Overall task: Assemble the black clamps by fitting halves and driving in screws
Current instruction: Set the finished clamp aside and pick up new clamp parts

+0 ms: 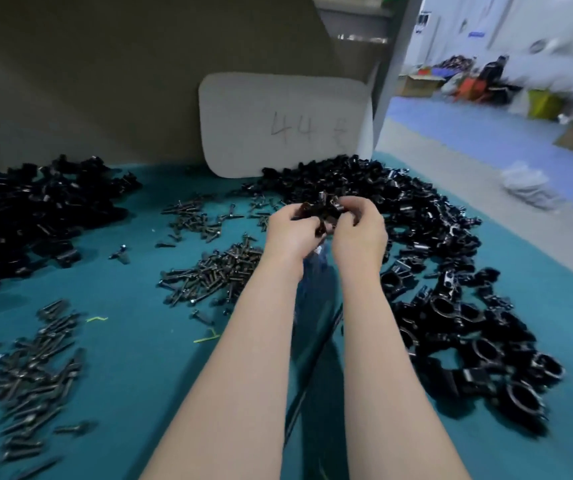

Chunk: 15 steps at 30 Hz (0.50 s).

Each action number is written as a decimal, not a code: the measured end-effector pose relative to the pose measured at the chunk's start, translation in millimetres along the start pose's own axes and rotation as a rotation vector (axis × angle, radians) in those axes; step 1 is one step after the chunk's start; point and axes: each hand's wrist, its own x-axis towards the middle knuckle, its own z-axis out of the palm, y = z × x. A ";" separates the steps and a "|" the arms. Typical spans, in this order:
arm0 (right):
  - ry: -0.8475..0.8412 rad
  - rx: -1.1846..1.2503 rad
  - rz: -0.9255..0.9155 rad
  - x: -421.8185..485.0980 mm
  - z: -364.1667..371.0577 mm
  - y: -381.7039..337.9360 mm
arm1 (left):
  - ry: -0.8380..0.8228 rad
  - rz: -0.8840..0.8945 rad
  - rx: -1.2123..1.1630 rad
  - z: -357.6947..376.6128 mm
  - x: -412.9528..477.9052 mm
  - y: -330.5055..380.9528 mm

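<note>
While clenched together on black clamp halves, left hand and right hand risked misaligning them; could have dropped one among loose screws beneath the fingers.

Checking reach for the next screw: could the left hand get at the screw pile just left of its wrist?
Probably yes: the screw pile lies uncovered beside the left hand, but that hand would first have to let go of the clamp.
</note>
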 end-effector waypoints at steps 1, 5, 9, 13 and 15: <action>0.024 -0.145 0.058 7.7 -3.7 8.7 | 0.001 -0.010 -0.027 4.7 1.5 -2.9; -0.166 -0.658 0.422 28.6 -11.7 25.2 | 0.007 -0.075 -0.116 13.7 8.7 -8.5; -0.302 -0.781 0.488 38.1 -7.9 27.5 | 0.003 -0.087 -0.180 16.1 11.5 -11.0; -0.295 -0.862 0.424 37.5 -1.6 35.1 | -0.013 -0.086 -0.220 13.7 10.0 -12.7; -0.301 -0.891 0.425 38.4 -0.2 35.1 | -0.022 -0.087 -0.225 10.7 9.7 -13.0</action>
